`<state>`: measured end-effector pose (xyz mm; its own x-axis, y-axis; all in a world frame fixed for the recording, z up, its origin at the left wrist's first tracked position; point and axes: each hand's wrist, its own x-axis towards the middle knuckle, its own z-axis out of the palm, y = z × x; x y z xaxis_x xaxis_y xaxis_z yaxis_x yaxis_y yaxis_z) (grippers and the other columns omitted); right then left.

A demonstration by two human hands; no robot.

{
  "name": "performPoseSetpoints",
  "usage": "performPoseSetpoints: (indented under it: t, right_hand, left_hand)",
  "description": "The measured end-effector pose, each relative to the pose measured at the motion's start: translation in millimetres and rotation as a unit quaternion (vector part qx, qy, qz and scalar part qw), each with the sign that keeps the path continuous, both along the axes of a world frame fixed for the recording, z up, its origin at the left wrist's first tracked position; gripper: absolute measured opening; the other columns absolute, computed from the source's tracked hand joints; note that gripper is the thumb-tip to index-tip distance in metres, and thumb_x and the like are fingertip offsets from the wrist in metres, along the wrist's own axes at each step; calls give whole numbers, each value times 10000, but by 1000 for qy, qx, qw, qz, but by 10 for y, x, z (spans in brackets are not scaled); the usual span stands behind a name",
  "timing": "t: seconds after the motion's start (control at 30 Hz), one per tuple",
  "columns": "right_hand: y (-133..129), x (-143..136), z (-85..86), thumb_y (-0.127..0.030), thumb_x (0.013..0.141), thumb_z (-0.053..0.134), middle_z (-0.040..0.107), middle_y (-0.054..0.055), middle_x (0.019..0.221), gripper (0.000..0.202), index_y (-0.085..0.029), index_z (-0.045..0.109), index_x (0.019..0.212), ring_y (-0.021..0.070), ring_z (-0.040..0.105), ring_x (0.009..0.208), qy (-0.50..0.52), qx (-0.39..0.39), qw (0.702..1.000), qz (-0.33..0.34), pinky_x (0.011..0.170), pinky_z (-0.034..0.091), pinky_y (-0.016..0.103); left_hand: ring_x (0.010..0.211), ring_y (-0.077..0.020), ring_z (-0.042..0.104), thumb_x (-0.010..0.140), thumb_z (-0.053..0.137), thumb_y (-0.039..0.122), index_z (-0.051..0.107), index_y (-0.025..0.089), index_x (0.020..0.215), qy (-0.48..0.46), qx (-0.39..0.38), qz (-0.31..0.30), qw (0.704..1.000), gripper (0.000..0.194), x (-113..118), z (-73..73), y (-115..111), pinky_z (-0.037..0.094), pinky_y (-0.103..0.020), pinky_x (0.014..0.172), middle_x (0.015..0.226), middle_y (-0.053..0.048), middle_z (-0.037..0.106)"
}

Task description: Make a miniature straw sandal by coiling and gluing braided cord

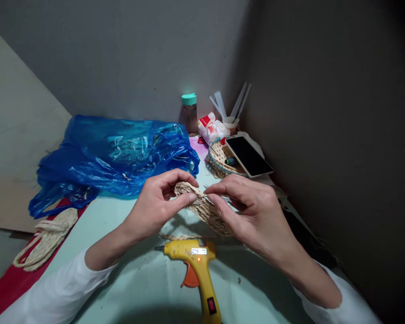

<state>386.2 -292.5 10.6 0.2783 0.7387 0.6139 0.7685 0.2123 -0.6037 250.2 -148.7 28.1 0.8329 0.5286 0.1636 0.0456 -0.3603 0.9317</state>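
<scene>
A coiled piece of braided straw (207, 211) is held up above the table, tilted, its right end partly behind my right hand. My left hand (157, 198) is closed on its upper left end, with the thumb on the near face and the fingers behind. At its top edge, my right hand (245, 202) pinches a thin strand of the straw between thumb and forefinger. Just below lies a yellow glue gun (199, 256) with an orange trigger and a lit indicator, nozzle to the left. A length of braid (182, 237) lies behind it.
A blue plastic bag (121, 153) covers the back left. Farther right stand a green-lidded jar (189, 114), a tissue pack (212, 128), a cup of glue sticks (230, 122), and a woven basket (219, 157) with a tablet (249, 156) resting on it. Bundled braid (50, 236) lies left.
</scene>
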Motion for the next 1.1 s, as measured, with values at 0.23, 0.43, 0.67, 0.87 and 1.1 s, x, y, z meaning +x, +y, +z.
performPoseSetpoints:
  t: [0.23, 0.43, 0.67, 0.87, 1.1]
  right_hand:
    - [19, -8, -18, -109, 911, 585, 658, 19, 787, 127, -158, 679, 840, 140, 589, 739, 10, 2, 1000, 10, 677, 447, 283]
    - [43, 60, -44, -95, 895, 593, 654, -5, 795, 138, -165, 690, 827, 133, 579, 762, 60, -40, 997, 31, 702, 435, 279]
    - [72, 69, -78, -143, 940, 544, 660, 30, 856, 135, -163, 665, 884, 166, 585, 818, 35, -58, 997, 33, 750, 445, 312]
    - [104, 207, -143, -268, 852, 732, 653, 84, 1220, 404, -179, 622, 1231, 252, 596, 1103, 77, -79, 993, 31, 953, 454, 400]
    - [131, 449, -186, -245, 813, 753, 682, 28, 1198, 418, -220, 649, 1217, 218, 652, 1071, 206, -69, 975, 51, 935, 497, 323]
  left_hand:
    - [656, -122, 569, 723, 763, 214, 691, 148, 848, -5, -36, 26, 999, 158, 27, -48, 11, 467, -219, 581, 764, -7, 653]
    - [622, -107, 560, 692, 791, 222, 698, 147, 836, 5, -96, 24, 995, 187, 41, -85, 3, 464, -207, 571, 712, 11, 641]
    - [633, -122, 595, 669, 795, 206, 701, 159, 822, -5, -92, 79, 993, 185, 81, -150, -9, 504, -228, 602, 738, 5, 675]
    - [718, -137, 652, 666, 847, 263, 646, 153, 917, -61, -240, 72, 966, 340, 118, -220, 64, 576, -256, 665, 840, -5, 694]
    - [700, -125, 619, 751, 791, 436, 633, 167, 924, -45, -250, 35, 966, 357, 99, -187, 48, 523, -218, 639, 820, -7, 665]
